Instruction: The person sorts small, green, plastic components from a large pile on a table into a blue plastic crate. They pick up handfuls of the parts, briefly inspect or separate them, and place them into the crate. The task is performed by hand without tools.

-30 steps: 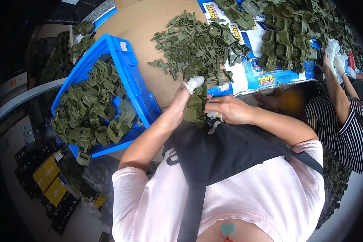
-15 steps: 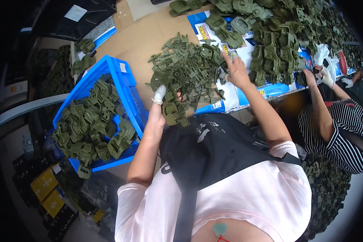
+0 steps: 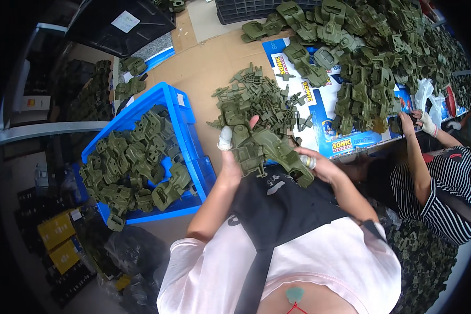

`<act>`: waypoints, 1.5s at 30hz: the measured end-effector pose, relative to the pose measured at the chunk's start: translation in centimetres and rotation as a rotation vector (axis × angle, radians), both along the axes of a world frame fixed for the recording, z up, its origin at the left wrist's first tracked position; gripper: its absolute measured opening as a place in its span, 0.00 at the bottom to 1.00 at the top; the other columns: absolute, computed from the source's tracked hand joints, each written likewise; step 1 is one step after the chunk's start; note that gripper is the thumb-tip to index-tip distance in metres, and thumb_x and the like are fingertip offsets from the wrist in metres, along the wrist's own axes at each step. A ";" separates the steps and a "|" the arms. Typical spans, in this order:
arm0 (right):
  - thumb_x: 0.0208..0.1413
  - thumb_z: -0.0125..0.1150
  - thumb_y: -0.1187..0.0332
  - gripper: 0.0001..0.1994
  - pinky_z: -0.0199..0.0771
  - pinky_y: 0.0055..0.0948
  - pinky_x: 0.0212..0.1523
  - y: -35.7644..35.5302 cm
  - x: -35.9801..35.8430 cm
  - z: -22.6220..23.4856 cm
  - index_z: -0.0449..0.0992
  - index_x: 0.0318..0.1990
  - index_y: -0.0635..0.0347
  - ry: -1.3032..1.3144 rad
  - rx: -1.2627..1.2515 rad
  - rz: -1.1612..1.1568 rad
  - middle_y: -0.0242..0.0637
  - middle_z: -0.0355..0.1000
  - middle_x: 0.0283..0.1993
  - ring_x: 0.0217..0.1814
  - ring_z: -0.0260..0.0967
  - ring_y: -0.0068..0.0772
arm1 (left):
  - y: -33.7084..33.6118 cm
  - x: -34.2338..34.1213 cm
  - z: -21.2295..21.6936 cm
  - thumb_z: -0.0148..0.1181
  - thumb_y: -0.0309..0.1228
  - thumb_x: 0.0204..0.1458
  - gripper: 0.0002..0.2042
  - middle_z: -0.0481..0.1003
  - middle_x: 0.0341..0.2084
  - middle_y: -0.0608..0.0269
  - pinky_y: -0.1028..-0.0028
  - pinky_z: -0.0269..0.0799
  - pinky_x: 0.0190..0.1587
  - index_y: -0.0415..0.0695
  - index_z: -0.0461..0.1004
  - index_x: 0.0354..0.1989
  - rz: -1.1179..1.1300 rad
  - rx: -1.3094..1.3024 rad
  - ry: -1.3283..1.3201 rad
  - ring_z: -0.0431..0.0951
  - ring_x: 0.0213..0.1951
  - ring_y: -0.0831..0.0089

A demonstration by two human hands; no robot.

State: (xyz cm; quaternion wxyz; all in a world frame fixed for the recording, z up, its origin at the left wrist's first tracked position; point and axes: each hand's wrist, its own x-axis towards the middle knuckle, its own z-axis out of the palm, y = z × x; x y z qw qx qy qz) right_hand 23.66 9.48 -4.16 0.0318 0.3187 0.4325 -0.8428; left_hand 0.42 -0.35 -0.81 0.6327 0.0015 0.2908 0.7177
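Close to my body, my left hand (image 3: 231,159) is closed around an olive-green moulded plastic part (image 3: 247,157). A white cover wraps its thumb, which points up. My right hand (image 3: 323,166), with a whitish wrap on a finger, grips a second, longer olive-green plastic part (image 3: 283,150), tilted down to the right. The two parts touch or overlap; I cannot tell whether they are joined. Just beyond them, a heap of small olive-green plastic pieces (image 3: 269,94) lies on the cardboard-covered table (image 3: 199,65).
At my left stands a blue crate (image 3: 186,133) holding several larger green parts. More green parts (image 3: 369,89) are piled at the right and far side. A black crate (image 3: 261,9) sits at the far edge. A co-worker in a striped top (image 3: 411,178) works at the right.
My right hand has come back from the heap toward my body and now holds the longer green part against the one in my left hand. The whole view has shifted slightly.
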 end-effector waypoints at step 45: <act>0.50 0.61 0.63 0.31 0.66 0.27 0.49 0.2 -6.2 4.1 0.57 0.61 0.57 0.193 0.370 -0.042 0.35 0.66 0.52 0.53 0.64 0.28 | -1.4 -1.4 1.0 0.57 0.44 0.49 0.36 0.54 0.59 0.55 0.62 0.48 0.62 0.49 0.45 0.63 0.524 -0.052 0.934 0.54 0.61 0.61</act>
